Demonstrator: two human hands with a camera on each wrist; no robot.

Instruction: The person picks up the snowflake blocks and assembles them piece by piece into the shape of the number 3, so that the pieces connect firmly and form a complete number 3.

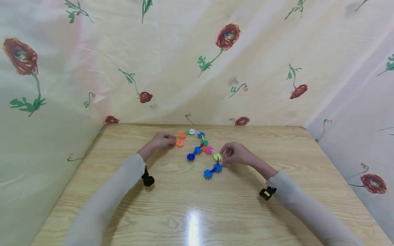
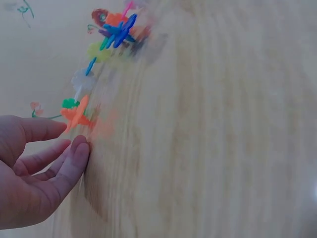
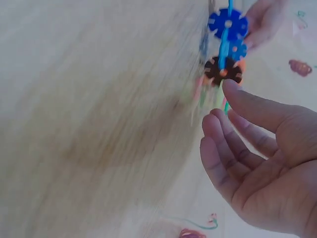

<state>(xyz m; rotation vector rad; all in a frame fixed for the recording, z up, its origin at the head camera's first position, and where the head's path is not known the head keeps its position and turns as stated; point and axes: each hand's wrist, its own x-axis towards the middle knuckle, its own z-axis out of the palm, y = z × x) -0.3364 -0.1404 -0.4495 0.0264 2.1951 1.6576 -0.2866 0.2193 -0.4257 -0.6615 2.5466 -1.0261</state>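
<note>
A chain of colourful notched plastic discs, linked edge to edge, lies in a curving, branching line on the table. My left hand (image 1: 163, 140) is beside its left end, fingertips right at an orange disc (image 1: 180, 142); in the left wrist view the thumb and fingers are loosely bent and apart. On the other side, my right hand (image 1: 236, 153) is next to a yellow disc (image 1: 217, 156). The right wrist view has its thumb tip at a black disc (image 3: 223, 72), with the other fingers spread loosely below. A dark blue disc (image 1: 191, 156) ends one branch, a blue disc (image 1: 208, 174) another.
The wooden table (image 1: 172, 212) runs back to a flower-printed cloth (image 1: 172, 61) that hangs behind and at both sides. Each wrist carries a black camera, the left camera (image 1: 148, 180) and the right camera (image 1: 267, 193). Light glares off the front of the table.
</note>
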